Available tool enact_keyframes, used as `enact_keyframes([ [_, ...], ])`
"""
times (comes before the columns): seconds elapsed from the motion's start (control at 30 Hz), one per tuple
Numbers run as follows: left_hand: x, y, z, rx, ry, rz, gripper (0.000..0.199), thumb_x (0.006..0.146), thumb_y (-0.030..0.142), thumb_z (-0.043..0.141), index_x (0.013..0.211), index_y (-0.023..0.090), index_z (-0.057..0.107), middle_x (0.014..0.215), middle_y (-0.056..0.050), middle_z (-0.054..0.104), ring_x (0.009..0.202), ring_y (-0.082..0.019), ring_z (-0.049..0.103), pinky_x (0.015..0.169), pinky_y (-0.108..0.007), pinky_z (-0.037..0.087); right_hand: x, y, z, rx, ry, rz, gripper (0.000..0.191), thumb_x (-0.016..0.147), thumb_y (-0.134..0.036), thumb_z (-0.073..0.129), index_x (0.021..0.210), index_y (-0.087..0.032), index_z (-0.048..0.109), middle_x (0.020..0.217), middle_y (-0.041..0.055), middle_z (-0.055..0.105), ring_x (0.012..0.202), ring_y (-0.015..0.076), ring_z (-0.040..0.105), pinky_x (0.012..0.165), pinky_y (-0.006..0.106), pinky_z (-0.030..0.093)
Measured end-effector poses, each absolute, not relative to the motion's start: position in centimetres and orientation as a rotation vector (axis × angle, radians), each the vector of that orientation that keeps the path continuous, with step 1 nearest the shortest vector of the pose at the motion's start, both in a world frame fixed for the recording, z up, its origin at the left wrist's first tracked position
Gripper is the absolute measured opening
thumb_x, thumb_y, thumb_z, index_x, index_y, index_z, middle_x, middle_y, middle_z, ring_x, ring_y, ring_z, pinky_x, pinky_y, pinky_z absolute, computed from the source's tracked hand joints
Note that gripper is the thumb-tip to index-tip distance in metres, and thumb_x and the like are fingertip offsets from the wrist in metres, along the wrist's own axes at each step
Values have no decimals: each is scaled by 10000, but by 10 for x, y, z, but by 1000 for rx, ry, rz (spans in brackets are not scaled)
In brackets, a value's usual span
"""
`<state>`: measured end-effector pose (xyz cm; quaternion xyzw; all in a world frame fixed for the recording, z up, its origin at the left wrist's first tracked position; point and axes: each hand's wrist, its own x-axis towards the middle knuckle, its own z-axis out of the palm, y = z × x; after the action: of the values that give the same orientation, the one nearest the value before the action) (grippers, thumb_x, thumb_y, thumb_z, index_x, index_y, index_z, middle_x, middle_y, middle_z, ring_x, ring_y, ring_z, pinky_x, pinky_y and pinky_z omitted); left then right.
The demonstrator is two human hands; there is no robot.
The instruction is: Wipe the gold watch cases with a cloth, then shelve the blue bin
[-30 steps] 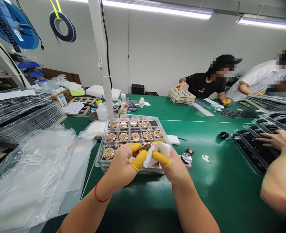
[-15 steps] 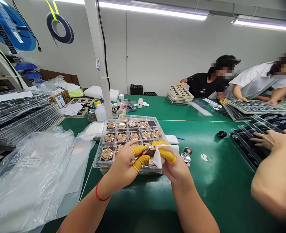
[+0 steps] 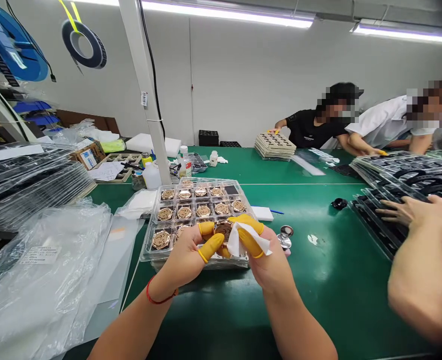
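My left hand (image 3: 185, 255), with yellow finger cots, pinches a round bronze medallion (image 3: 224, 230) by its edge. My right hand (image 3: 268, 257), also in yellow cots, presses a folded white cloth (image 3: 239, 239) against the medallion's right side. Both hands hover over the near edge of a clear plastic tray (image 3: 147, 250) that holds rows of similar bronze medallions in square pockets; one far pocket shows dark and empty.
Clear plastic bags (image 3: 36, 270) and stacked trays (image 3: 25, 185) lie to the left. A white post (image 3: 145, 95) stands behind the tray, with bottles beside it. A co-worker's arm (image 3: 416, 260) rests on black trays at right. Two small metal pieces (image 3: 285, 235) lie beside my right hand.
The cloth has slid off the medallion's face, which now shows between my fingers. My hands and view shifted slightly left.
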<state>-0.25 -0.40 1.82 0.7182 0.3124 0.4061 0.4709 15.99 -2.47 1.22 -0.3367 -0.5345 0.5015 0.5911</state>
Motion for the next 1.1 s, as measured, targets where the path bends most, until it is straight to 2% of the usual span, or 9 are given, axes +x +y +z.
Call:
enact_keyframes([
  [0.13, -3, -5, 14, 2321, 921, 1213, 198, 898, 223, 492, 1007, 189, 653, 871, -38, 705, 809, -192, 648, 1038, -507, 428, 156, -25, 9, -855, -1395, 848, 162, 836, -345, 680, 984, -312, 737, 1002, 39, 680, 958, 223, 596, 885, 354, 463],
  [0.23, -3, -7, 14, 2561, 960, 1277, 159, 861, 139, 475, 845, 182, 627, 688, 2, 650, 659, -153, 594, 1054, -516, 414, 151, -27, 4, -819, -1482, 658, 121, 823, -284, 681, 928, -295, 740, 940, 46, 660, 916, 226, 574, 857, 365, 454],
  [0.33, 0, -7, 14, 2776, 962, 1336, 243, 820, 73, 457, 614, 181, 526, 531, 23, 534, 577, -134, 532, 1069, -516, 395, 149, -25, -1, -803, -1456, 591, 81, 804, -254, 680, 865, -273, 728, 863, 39, 639, 838, 213, 553, 807, 358, 446],
  [0.5, -2, 1, 14, 3089, 893, 1358, 269, 864, 29, 459, 696, 164, 620, 666, -15, 659, 782, -170, 633, 1130, -533, 299, 158, -13, 4, -982, -1455, 760, 98, 785, -248, 694, 878, -242, 721, 881, 36, 659, 849, 213, 565, 791, 342, 443],
  [0.6, -8, 2, 16, 3061, 767, 1284, 286, 894, 40, 436, 896, 196, 676, 733, -9, 704, 888, -179, 643, 1132, -527, 291, 169, -6, 10, -1025, -1491, 913, 143, 774, -285, 719, 907, -236, 734, 869, 37, 672, 861, 219, 588, 796, 340, 461],
  [0.7, -13, -3, 19, 2775, 614, 1320, 202, 919, 150, 500, 1038, 218, 648, 811, -8, 721, 853, -162, 647, 1119, -495, 317, 182, -8, 13, -938, -1337, 1010, 162, 775, -356, 733, 917, -277, 742, 828, 17, 675, 792, 188, 603, 728, 303, 479],
  [0.83, -13, -7, 22, 2534, 558, 1308, 117, 914, 224, 574, 1011, 223, 639, 831, -1, 721, 781, -147, 643, 1105, -472, 331, 190, -23, 19, -729, -1273, 1062, 139, 722, -431, 772, 788, -309, 759, 725, 6, 656, 712, 172, 591, 669, 290, 494],
  [1.0, -12, -6, 22, 2482, 577, 1289, 104, 911, 232, 576, 977, 228, 657, 824, 1, 723, 782, -151, 650, 1115, -476, 321, 185, -33, 26, -752, -1454, 974, 65, 755, -357, 757, 803, -313, 759, 808, 43, 679, 751, 206, 609, 704, 358, 516],
  [1.1, -12, -4, 20, 2471, 605, 1328, 113, 922, 257, 565, 978, 219, 657, 825, -10, 724, 778, -156, 651, 1107, -493, 337, 191, -33, 25, -694, -1333, 966, 133, 726, -440, 761, 722, -309, 737, 659, 31, 641, 618, 194, 555, 640, 378, 501],
])
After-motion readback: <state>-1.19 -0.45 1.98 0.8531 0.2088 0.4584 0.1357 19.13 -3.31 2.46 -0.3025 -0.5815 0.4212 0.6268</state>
